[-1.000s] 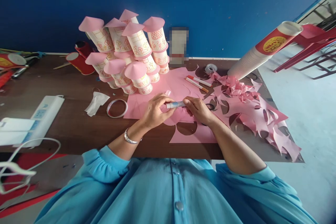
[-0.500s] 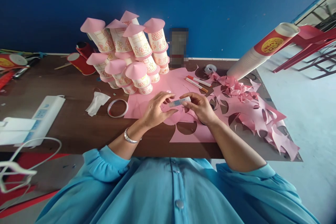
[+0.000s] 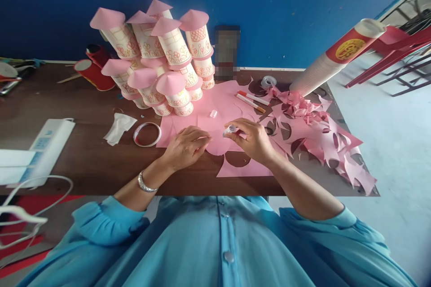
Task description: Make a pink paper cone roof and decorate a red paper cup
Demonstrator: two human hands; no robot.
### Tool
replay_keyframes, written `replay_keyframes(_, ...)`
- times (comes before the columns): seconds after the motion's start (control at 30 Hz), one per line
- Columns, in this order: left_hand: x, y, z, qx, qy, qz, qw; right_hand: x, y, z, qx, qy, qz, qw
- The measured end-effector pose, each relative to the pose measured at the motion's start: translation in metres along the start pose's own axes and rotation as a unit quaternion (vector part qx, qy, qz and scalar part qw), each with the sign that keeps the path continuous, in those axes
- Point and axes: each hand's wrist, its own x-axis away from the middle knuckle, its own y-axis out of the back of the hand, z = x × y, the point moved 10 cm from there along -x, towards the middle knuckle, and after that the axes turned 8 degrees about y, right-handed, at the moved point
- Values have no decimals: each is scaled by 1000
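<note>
1. Blue wall [image 3: 269, 9] at the back, brown table [image 3: 84, 161] in front of it, red chair [image 3: 397, 47] off to the right on a pale floor.
2. Right hand [image 3: 252, 139] has a small white tube [image 3: 230, 130] pinched between thumb and fingers, one end tipped up toward the camera. It's over the pink paper [image 3: 229, 110], near the front middle of the table.
3. Left hand [image 3: 186, 148] is just left of that, fingers bent and tips close to the thumb at the paper. Can't tell if it's gripping anything.
4. A little pale cap [image 3: 213, 113] lies on the paper, beyond and between the hands.
5. Two markers [image 3: 251, 102] lie side by side farther back, with pink paper scraps [image 3: 332, 136] piled up to the right.
6. Tall leaning stack of cups [image 3: 318, 71] behind those scraps.
7. Back left: a bunch of cup towers [image 3: 177, 49] with pink cone roofs and doodled flowers.
8. Tape roll [image 3: 147, 145] and a crumpled tissue [image 3: 119, 128] sit left of the paper, power strip [image 3: 43, 148] farther left.
</note>
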Motion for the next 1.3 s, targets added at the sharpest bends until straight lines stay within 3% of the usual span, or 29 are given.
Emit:
replay_keyframes(0.17, 5, -14, -3, -31, -21, 38, 999, 2, -18, -3, 17, 17, 14, 1000)
replay_keyframes(0.33, 8, -23, 3, -26, -1, 89, 996, 0, -33, -8, 20, 0, 48, 999)
replay_keyframes(0.6, 6, -23, 4, -5, 12, 89, 996, 0, -45, -9, 39, 7, 80, 996)
replay_keyframes(0.97, 6, -23, 3, -11, 14, 92, 996, -3, -33, -8, 69, 24, 67, 995)
replay_keyframes(1.3, 8, -23, 4, 7, 7, 85, 996, -4, -23, -20, 82, -2, 51, 995)
